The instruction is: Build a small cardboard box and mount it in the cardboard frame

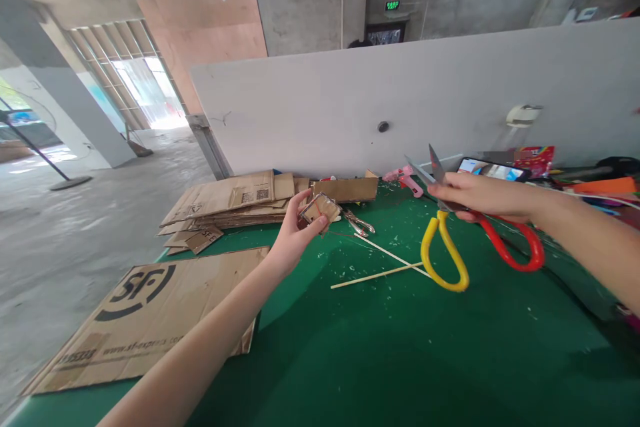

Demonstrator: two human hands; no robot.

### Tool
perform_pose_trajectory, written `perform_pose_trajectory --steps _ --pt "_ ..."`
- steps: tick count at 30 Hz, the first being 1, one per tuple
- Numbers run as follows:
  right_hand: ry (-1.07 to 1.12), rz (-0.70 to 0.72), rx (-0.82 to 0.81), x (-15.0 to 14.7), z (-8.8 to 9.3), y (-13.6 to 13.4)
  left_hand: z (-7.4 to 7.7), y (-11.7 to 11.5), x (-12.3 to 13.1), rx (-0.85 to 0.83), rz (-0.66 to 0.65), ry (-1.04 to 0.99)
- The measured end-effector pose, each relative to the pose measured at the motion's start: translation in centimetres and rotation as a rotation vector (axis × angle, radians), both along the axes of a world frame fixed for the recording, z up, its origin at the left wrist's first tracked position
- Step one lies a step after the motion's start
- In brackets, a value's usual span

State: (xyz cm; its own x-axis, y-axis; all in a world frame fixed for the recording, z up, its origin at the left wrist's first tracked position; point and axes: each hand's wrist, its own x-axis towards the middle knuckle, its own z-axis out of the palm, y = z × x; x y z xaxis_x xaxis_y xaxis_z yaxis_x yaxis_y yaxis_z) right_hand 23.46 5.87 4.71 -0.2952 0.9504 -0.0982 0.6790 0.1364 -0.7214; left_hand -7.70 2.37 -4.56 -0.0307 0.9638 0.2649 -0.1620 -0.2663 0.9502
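Observation:
My left hand [294, 230] is closed around a small cardboard piece [321, 208] with dark edges and a thin reddish wire on it. Over the right side of the table, my right hand [473, 195] grips scissors [445, 250] with one yellow and one red handle. The scissor blades point up and away, spread apart, and touch nothing. Two thin wooden sticks [375, 275] cross on the green table between the hands. Metal pliers [359, 221] lie just right of the cardboard piece.
A flat printed cardboard sheet [200, 293] covers the table's left front, with stacked cardboard [225, 203] behind it. Along the back lie a pink glue gun [407, 180] and a phone [493, 169]. A white partition [310, 113] borders the green table [380, 353].

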Motion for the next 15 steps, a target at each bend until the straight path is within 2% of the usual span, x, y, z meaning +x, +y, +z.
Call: perform_pose_trajectory --steps 3,5,6,8,10,12,15 --pt "0.002 0.049 -0.01 -3.0 0.3 -1.9 0.2 -0.1 0.2 -0.029 0.003 -0.019" --pt "-0.139 0.074 0.057 -5.3 0.1 -3.7 0.3 -0.1 0.1 -0.057 0.024 -0.008" --pt "-0.24 0.072 0.148 -6.3 0.0 -4.6 0.3 -0.1 0.1 -0.058 0.032 -0.003" --pt "-0.501 0.006 0.476 -8.2 -0.3 -6.3 0.3 -0.1 0.0 -0.046 0.041 0.004" --pt "-0.716 -0.021 0.711 -9.5 -0.6 -7.5 0.4 -0.1 -0.1 -0.047 0.062 0.025" --pt "-0.82 -0.009 0.829 -10.5 -0.9 -8.1 0.5 -0.2 -0.2 -0.061 0.091 0.07" --pt "-0.853 0.028 0.872 -11.2 -1.3 -7.9 0.5 -0.4 -0.1 -0.056 0.126 0.115"
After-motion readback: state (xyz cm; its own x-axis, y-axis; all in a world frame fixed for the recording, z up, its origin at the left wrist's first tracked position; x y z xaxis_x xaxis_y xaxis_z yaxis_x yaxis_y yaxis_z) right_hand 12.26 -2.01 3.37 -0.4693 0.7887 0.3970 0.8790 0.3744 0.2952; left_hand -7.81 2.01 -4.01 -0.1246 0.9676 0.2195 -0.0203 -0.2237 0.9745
